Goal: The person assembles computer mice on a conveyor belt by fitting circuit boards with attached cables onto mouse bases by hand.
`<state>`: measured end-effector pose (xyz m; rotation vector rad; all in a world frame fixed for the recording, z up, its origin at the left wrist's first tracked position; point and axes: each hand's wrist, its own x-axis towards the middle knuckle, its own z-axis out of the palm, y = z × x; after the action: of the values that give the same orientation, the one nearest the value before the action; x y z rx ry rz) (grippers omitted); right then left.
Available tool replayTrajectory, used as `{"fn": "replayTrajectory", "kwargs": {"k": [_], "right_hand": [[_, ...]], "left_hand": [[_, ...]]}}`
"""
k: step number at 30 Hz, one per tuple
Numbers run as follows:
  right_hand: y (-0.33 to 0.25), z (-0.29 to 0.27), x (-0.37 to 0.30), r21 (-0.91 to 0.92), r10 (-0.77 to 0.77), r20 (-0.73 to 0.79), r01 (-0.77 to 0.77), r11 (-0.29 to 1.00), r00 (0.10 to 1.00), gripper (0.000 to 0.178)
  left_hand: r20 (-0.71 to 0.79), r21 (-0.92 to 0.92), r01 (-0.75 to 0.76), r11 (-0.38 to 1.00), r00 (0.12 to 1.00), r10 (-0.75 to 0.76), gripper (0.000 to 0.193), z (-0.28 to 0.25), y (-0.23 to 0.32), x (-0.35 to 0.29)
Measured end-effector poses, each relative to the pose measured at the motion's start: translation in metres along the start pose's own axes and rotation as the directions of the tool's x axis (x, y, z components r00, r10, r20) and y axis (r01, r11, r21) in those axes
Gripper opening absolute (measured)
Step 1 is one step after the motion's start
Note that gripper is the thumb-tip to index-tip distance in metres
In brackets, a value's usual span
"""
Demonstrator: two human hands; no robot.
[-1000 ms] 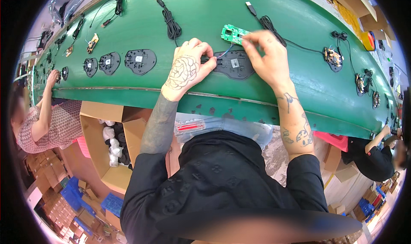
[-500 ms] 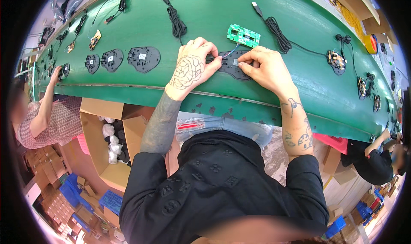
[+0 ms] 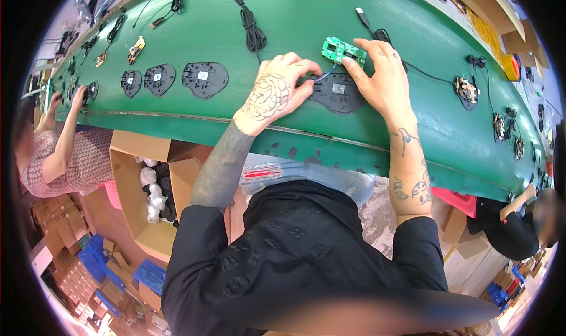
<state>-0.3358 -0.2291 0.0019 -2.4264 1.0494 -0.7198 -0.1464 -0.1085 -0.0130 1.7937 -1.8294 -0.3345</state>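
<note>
- We see the green circuit board just beyond the black base plate on the green surface; whether the board lies flat or is lifted, we cannot tell.
- Our right hand straddles the board's right end, thumb on its near edge, forefinger at the far edge; how firmly they press, we cannot tell.
- Our left hand curls at the base plate's left end, thumb and forefinger close together around the wires; whether they pinch anything, we cannot tell.
- We judge the board light and stiff but fragile, so we do best to take it by its edges, clear of the components.
- The wires look thin and soft; we expect a tug to strain their joints, so we should leave them slack.
- The base plate looks like light, rigid plastic, perhaps a little slippery; we would steady it by its outer rim, away from the small posts and the pale label.
</note>
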Motion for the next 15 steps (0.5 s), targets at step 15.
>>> {"fn": "replayTrajectory", "kwargs": {"k": [15], "right_hand": [[0.001,-0.007,-0.001,-0.009,0.171,0.157,-0.172,0.985,0.973,0.044]], "left_hand": [[0.458,-0.068,-0.018,0.998,0.888,0.047,0.027,-0.008,-0.009,0.032]]}}
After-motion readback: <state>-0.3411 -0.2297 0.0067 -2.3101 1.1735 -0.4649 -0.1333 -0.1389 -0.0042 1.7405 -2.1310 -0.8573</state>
